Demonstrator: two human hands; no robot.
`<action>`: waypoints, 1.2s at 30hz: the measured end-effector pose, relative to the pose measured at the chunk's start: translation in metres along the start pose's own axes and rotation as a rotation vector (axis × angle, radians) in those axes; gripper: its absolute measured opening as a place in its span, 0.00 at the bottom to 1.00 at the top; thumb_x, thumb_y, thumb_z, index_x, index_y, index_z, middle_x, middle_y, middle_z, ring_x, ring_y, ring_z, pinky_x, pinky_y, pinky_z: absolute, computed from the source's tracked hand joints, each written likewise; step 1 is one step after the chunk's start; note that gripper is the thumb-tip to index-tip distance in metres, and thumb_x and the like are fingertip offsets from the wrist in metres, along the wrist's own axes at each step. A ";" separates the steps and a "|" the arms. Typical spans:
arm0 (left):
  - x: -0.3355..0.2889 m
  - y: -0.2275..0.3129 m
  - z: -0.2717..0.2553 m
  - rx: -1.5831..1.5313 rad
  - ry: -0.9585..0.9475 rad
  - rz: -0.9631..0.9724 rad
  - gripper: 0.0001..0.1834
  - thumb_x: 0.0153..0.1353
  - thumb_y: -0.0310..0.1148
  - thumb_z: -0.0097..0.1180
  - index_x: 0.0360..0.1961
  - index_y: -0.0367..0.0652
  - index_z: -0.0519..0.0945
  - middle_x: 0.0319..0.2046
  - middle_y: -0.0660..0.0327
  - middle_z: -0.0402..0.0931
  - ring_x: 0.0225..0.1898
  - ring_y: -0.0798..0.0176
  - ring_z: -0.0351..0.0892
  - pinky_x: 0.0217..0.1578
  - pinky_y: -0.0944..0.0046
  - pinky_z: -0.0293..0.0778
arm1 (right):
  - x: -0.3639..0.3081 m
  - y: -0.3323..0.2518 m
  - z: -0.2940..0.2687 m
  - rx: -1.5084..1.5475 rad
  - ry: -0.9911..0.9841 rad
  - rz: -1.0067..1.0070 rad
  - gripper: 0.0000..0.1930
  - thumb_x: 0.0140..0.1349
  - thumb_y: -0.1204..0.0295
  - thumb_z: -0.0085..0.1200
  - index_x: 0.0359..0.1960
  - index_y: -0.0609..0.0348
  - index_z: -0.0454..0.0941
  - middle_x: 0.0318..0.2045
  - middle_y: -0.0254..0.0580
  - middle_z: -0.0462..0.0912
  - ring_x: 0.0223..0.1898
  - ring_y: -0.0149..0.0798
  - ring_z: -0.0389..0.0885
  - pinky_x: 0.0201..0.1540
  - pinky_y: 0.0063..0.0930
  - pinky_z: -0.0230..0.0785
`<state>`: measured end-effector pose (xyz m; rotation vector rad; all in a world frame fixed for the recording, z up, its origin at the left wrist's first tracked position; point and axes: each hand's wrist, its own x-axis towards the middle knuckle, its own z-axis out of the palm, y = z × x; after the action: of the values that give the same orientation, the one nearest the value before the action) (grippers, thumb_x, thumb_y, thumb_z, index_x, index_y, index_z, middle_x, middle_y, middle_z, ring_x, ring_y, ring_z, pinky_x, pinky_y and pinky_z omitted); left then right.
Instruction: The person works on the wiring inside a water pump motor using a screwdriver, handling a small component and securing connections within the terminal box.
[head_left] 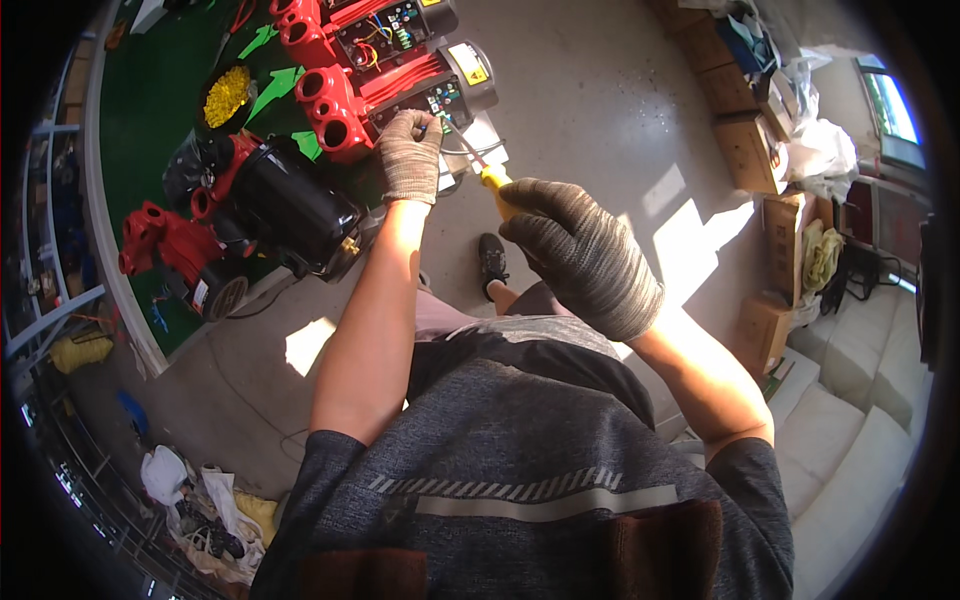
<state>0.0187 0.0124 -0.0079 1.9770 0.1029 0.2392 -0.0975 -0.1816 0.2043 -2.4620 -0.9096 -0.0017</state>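
- Right hand (588, 255): grip closed on 1 yellow-handled screwdriver (494, 180), shaft angled at nearer red pump's (338, 118) circuit board (440, 101).
- Left hand (411, 158): at same board, can't tell if pinching anything.
- Bench (128, 110): 2 opened red pumps, 1 black cylinder (297, 205).
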 end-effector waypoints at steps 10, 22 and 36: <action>0.000 -0.002 0.001 -0.050 -0.020 -0.035 0.05 0.62 0.29 0.65 0.33 0.40 0.81 0.18 0.66 0.75 0.16 0.75 0.70 0.19 0.70 0.67 | -0.013 -0.007 0.028 0.016 0.017 0.041 0.15 0.66 0.70 0.54 0.54 0.55 0.78 0.55 0.49 0.77 0.47 0.47 0.82 0.49 0.35 0.79; -0.001 0.001 0.000 -0.025 -0.017 -0.039 0.05 0.61 0.28 0.65 0.33 0.40 0.81 0.18 0.66 0.75 0.18 0.74 0.70 0.20 0.69 0.67 | 0.008 -0.023 0.007 -0.073 -0.045 0.639 0.20 0.58 0.62 0.66 0.49 0.57 0.78 0.48 0.52 0.77 0.36 0.49 0.85 0.38 0.38 0.81; 0.001 -0.020 0.001 -0.068 -0.090 0.011 0.05 0.64 0.27 0.61 0.39 0.39 0.80 0.20 0.66 0.74 0.18 0.75 0.71 0.21 0.71 0.69 | 0.017 -0.034 0.009 -0.047 0.111 0.503 0.15 0.62 0.69 0.61 0.50 0.52 0.79 0.52 0.47 0.79 0.36 0.48 0.85 0.37 0.36 0.82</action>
<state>0.0210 0.0196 -0.0267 1.9179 0.0256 0.1589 -0.1060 -0.1449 0.2147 -2.6374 -0.2296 0.0148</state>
